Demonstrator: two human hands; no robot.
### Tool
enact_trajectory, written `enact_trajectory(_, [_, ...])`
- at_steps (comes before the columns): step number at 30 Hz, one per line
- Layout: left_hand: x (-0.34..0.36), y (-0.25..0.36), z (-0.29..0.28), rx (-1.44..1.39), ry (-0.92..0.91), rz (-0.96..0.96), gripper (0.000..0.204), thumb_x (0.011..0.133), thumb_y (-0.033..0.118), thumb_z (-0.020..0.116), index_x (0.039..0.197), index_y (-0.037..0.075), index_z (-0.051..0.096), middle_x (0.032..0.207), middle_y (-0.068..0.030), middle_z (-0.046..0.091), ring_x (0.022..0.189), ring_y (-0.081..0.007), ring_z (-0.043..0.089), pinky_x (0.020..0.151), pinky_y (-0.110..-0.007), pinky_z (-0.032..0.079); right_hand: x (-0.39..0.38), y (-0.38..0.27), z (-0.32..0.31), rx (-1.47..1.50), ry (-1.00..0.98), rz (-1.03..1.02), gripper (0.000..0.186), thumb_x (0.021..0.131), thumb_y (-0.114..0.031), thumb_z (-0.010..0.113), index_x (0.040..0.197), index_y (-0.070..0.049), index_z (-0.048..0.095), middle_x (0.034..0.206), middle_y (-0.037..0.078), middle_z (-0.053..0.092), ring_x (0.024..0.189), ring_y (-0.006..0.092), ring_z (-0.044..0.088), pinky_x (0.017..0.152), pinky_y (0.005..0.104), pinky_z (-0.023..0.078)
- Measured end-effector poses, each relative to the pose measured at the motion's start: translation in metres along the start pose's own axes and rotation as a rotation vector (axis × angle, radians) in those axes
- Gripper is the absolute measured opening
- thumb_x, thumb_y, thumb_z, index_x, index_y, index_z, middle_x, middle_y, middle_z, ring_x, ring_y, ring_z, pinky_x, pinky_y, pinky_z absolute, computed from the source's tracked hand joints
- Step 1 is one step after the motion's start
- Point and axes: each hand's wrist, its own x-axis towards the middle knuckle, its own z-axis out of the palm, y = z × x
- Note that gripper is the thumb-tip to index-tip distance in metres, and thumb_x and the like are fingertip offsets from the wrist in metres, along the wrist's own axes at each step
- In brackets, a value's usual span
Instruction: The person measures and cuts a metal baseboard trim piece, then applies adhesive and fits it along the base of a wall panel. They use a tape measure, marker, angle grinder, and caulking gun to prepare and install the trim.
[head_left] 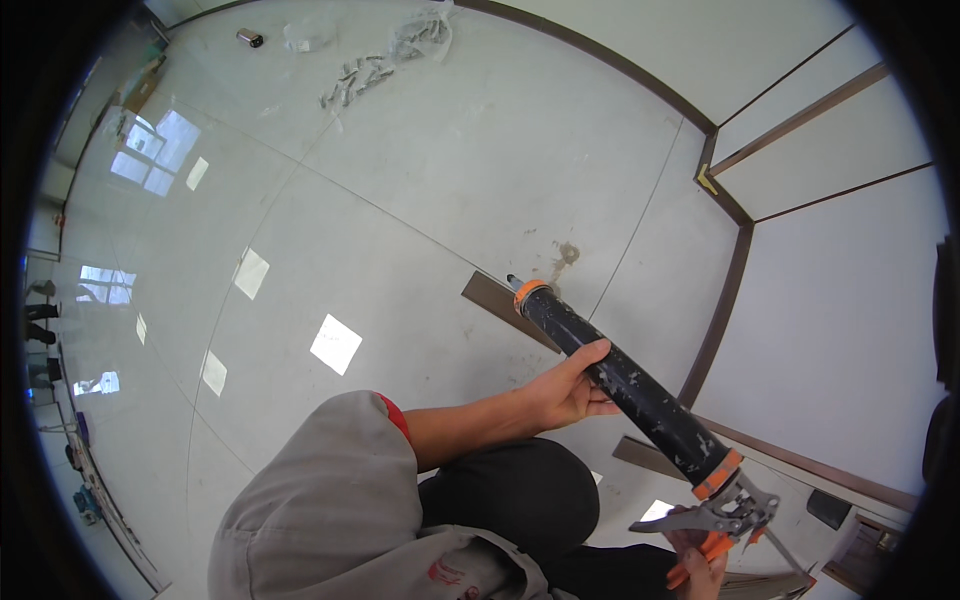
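A black caulking gun (640,388) with orange end rings slants across the lower right, its dark nozzle toward the upper left. My left hand (563,393) is closed around the middle of the barrel, with the thumb on top. At the back end, beside the metal lever and orange handle, my right hand (702,572) grips the handle; some of its fingers are hidden. Just beyond the nozzle, a brown flat strip (497,303) lies on the floor, and the barrel covers part of the view near it. Another brown strip (643,455) rests under the gun, near the wall.
Pale glossy floor tiles (420,230) spread all around. Dark brown skirting (737,270) runs along the white wall, with a small yellow piece (706,180) at its corner. Far off lie a plastic bag (420,38), scattered small grey pieces (355,80) and a small cylindrical object (249,38).
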Motion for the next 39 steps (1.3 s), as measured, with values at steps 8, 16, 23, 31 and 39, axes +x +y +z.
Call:
enact_trajectory(8, [0.0, -0.006, -0.051, 0.022, 0.091, -0.062, 0.048, 0.091, 0.057, 0.069, 0.112, 0.015, 0.064, 0.111, -0.0036, 0.071, 0.107, -0.019, 0.067, 0.096, -0.041, 0.053, 0.024, -0.022, 0.052, 0.218, -0.175, -0.042, 0.022, 0.09, -0.013, 0.065, 0.098, 0.007, 0.06, 0.05, 0.008, 0.057, 0.035, 0.0186, 0.053, 0.033, 0.028, 0.045])
enact_trajectory(16, [0.007, -0.005, -0.068, 0.013, 0.135, -0.057, 0.046, 0.093, 0.057, 0.066, 0.112, 0.015, 0.064, 0.108, -0.0026, 0.071, 0.102, -0.0177, 0.069, 0.09, -0.038, 0.056, 0.042, -0.02, 0.067, 0.183, -0.149, -0.125, 0.014, 0.094, -0.014, 0.062, 0.09, -0.002, 0.056, 0.051, 0.006, 0.055, 0.032, 0.0162, 0.049, 0.031, 0.0249, 0.041])
enact_trajectory(23, [0.01, -0.002, -0.071, 0.021, 0.146, -0.054, 0.046, 0.09, 0.06, 0.068, 0.108, 0.017, 0.065, 0.104, -0.0008, 0.072, 0.098, -0.0155, 0.07, 0.088, -0.035, 0.056, 0.049, -0.034, 0.079, 0.149, -0.171, -0.099, 0.018, 0.094, -0.016, 0.063, 0.091, 0.002, 0.064, 0.053, 0.005, 0.057, 0.031, 0.0125, 0.047, 0.028, 0.0233, 0.036])
enact_trajectory(31, [0.012, -0.002, -0.081, 0.007, 0.126, -0.057, 0.048, 0.095, 0.058, 0.063, 0.116, 0.015, 0.063, 0.111, -0.0019, 0.07, 0.102, -0.0157, 0.069, 0.083, -0.033, 0.057, 0.046, -0.044, 0.085, 0.044, -0.089, -0.062, 0.025, 0.094, -0.022, 0.065, 0.089, 0.003, 0.067, 0.049, 0.003, 0.056, 0.029, 0.0118, 0.043, 0.028, 0.023, 0.033])
enact_trajectory(39, [-0.022, 0.033, -0.13, 1.136, 0.494, 0.07, 0.038, 0.084, 0.036, 0.082, 0.104, 0.011, 0.062, 0.082, -0.0005, 0.066, 0.076, -0.0153, 0.066, 0.064, -0.03, 0.052, 0.045, -0.054, 0.097, 0.383, -0.15, -0.137, 0.038, 0.094, -0.015, 0.063, 0.124, 0.006, 0.055, 0.1, 0.018, 0.068, 0.089, 0.0323, 0.07, 0.08, 0.0476, 0.06])
